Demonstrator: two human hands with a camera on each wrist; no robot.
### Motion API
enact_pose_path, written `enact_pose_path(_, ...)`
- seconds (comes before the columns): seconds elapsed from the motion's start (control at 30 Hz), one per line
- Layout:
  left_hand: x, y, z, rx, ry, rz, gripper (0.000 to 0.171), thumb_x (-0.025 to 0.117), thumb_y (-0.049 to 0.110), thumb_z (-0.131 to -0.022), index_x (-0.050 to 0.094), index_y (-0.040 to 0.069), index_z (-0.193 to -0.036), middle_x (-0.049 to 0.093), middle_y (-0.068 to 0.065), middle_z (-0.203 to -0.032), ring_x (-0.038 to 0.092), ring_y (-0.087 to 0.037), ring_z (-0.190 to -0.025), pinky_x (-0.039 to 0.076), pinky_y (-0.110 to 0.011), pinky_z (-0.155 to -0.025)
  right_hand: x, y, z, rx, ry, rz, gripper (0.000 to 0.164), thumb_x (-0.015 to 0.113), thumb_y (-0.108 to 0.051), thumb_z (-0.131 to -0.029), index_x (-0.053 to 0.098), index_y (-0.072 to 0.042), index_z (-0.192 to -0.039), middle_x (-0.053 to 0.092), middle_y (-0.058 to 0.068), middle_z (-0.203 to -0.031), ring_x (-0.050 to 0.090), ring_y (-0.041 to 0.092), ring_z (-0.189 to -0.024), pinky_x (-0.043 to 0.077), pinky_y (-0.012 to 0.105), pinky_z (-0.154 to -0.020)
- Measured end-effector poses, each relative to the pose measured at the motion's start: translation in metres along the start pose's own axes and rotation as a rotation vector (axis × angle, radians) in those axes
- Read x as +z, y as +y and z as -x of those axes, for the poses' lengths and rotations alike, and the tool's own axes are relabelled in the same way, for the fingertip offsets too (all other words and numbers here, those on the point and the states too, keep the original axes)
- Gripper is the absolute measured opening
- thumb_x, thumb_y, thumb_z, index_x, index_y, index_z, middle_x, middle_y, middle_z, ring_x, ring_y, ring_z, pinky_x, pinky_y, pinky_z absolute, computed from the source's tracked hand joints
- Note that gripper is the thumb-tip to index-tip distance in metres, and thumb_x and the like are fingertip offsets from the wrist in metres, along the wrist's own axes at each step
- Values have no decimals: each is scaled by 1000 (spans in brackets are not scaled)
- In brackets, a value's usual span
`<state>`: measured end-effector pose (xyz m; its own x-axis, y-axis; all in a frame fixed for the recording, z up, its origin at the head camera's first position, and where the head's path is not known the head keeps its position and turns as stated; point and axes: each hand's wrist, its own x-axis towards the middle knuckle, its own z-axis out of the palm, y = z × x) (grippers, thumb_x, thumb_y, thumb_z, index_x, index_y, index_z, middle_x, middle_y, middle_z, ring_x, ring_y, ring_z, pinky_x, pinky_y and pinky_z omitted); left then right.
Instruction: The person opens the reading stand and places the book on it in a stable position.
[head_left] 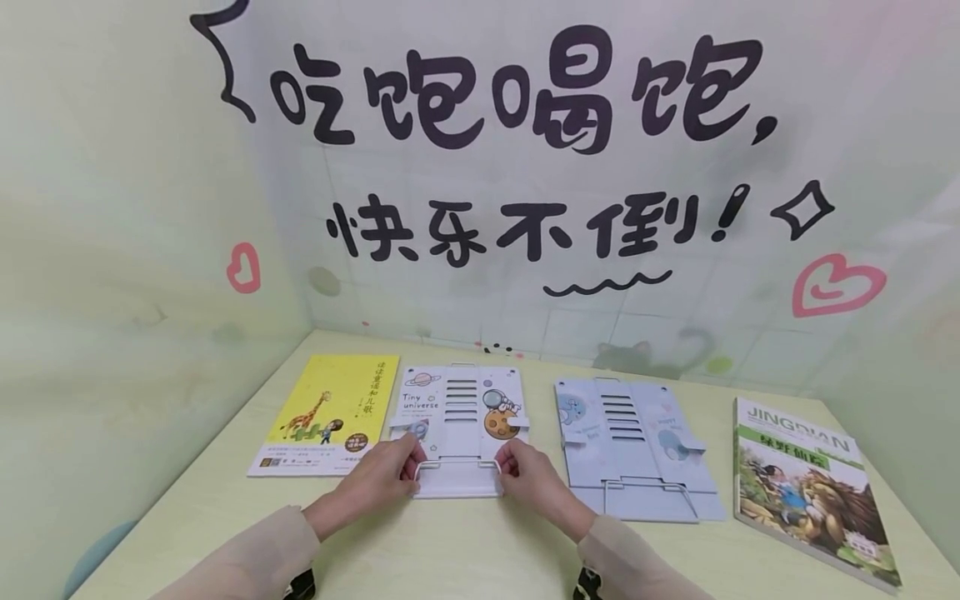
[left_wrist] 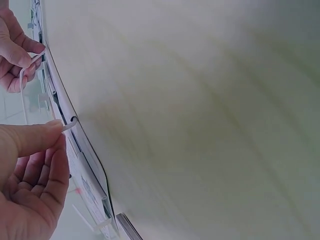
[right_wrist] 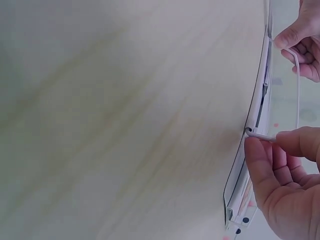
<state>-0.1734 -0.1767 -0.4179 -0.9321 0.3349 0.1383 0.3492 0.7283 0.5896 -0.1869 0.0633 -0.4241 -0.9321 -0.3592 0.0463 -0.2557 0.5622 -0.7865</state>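
A white book stand [head_left: 461, 437] printed "Tiny universe", with a planet and an astronaut, lies on the table in the head view. My left hand [head_left: 378, 475] pinches the left side of its front wire bracket [right_wrist: 298, 95] between thumb and fingers. On the other side, my right hand [head_left: 536, 482] pinches the bracket's right arm. Both wrist views show the wire raised off the stand's surface, its ends hooked into the front edge. A yellow book [head_left: 341, 400] with a giraffe cover lies just beyond the left hand.
To the right lies a blue book stand [head_left: 637, 458] with its own wire bracket. Farther right is a thick book [head_left: 813, 492] with a lion on its cover. A printed cloth wall [head_left: 495, 175] rises behind the table [head_left: 450, 550] and along its sides.
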Motion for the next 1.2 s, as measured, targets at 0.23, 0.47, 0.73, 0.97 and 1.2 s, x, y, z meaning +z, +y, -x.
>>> enact_pose_path(0.23,0,-1,1,67,23,-32,30,72,-10,-68,56,5,-88,54,6,-71,47,-3,-64,44,-18,-57,-1,0,2,-53,5,35,17,61,10,-77,54,-2,-86,54,1,-76,47,9,-68,43,17,-57)
enact_pose_path(0.47,3,-3,4,105,51,-63,28,73,-8,-69,55,7,-84,52,8,-69,45,-1,-62,42,-17,-56,-1,2,4,-93,5,59,20,62,12,-76,53,-3,-84,53,-1,-75,47,8,-69,43,17,-58)
enact_pose_path(0.73,4,-2,4,118,81,-94,28,73,-8,-69,55,8,-83,52,7,-69,45,-2,-62,43,-17,-55,-4,2,5,-139,-1,57,21,62,14,-75,53,-2,-83,56,2,-76,50,9,-71,46,17,-61)
enact_pose_path(0.97,-4,-6,-1,144,-31,-29,25,73,-5,-73,55,7,-87,54,7,-73,48,-2,-65,46,-17,-58,-6,5,3,-128,2,10,16,62,13,-76,56,-1,-83,58,5,-76,51,9,-71,46,16,-61)
enact_pose_path(1.2,-22,-29,-14,-25,-70,240,23,74,20,-80,61,5,-92,61,2,-78,56,-9,-70,49,-20,-62,-24,9,-3,33,44,-257,14,62,1,-85,61,6,-99,62,9,-85,56,12,-74,50,19,-65)
